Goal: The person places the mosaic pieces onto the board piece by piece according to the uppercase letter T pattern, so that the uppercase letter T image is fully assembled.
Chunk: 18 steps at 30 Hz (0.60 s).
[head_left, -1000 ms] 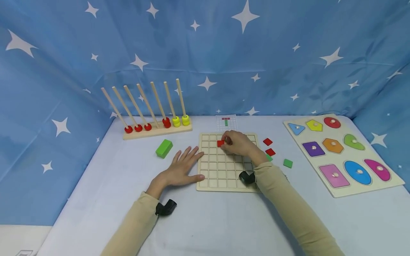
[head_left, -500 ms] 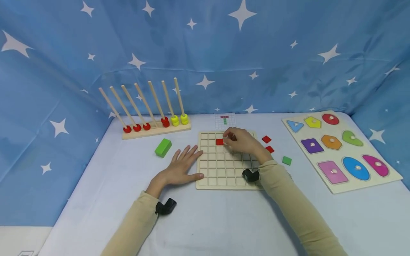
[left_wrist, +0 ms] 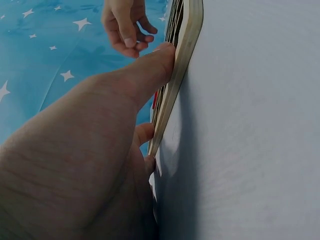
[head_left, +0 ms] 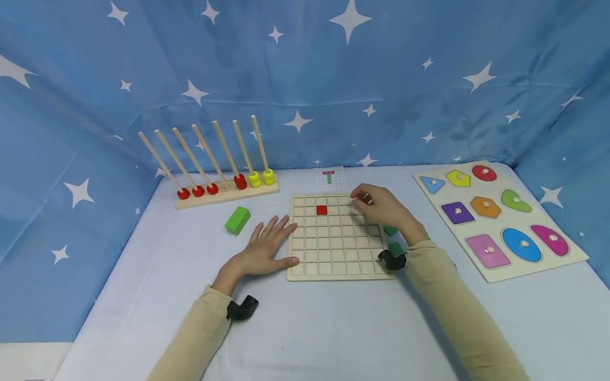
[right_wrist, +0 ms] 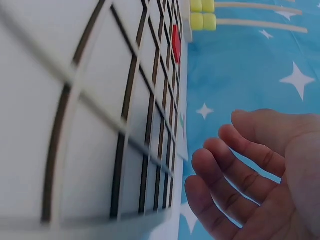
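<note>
A wooden grid board (head_left: 333,254) lies on the white table, and one red square tile (head_left: 321,210) sits in a cell of its second row. My left hand (head_left: 257,256) is spread flat, its thumb and fingertips touching the board's left edge. Over the board's upper right side hovers my right hand (head_left: 381,207). In the right wrist view the fingers (right_wrist: 225,197) are loosely bent with nothing between them. Green square tiles (head_left: 395,248) lie beside the board, partly under the right hand and wrist. Behind the board is a printed grid card (head_left: 330,181) with a red and green T pattern.
A rod abacus (head_left: 224,199) with red and yellow beads stands at the back left. Nearer the left hand lies a green block (head_left: 237,220). A knobbed shape puzzle (head_left: 487,267) occupies the right side. A blue star curtain (head_left: 305,95) closes off the back.
My right hand has let go of the red tile, leaving it in the grid, and moved right and clear of it. The left hand has stayed at the board's edge.
</note>
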Tool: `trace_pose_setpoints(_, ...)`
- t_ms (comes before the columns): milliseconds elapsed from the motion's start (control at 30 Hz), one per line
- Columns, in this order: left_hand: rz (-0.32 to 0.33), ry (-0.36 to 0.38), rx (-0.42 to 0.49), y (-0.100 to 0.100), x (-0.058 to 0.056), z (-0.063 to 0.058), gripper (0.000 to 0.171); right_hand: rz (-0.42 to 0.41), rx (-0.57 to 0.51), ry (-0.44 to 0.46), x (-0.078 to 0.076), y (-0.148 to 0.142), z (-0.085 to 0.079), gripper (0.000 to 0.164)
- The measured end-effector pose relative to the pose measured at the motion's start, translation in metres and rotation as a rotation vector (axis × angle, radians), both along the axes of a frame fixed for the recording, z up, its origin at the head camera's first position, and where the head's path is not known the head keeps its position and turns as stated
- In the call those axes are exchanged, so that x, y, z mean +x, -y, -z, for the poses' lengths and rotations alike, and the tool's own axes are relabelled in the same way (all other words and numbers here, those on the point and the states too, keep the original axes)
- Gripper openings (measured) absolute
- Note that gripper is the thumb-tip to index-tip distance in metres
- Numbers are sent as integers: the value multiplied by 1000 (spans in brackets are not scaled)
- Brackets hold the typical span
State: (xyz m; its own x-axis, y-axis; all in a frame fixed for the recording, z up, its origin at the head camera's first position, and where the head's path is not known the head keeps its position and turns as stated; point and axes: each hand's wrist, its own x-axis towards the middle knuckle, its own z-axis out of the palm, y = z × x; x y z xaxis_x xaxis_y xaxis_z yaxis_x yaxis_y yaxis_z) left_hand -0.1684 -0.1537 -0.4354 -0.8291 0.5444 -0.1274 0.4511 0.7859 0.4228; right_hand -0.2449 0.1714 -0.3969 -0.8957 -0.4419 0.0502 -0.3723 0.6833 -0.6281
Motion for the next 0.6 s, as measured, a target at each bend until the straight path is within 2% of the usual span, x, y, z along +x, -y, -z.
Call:
trace_pose_setpoints(433,-2,4,1,1,0,2,83,98,45,41,9,-35,5,28)
trace_pose_setpoints(600,-3,1,4,1,-1,4,83,112,44,52,9,-45,9,28)
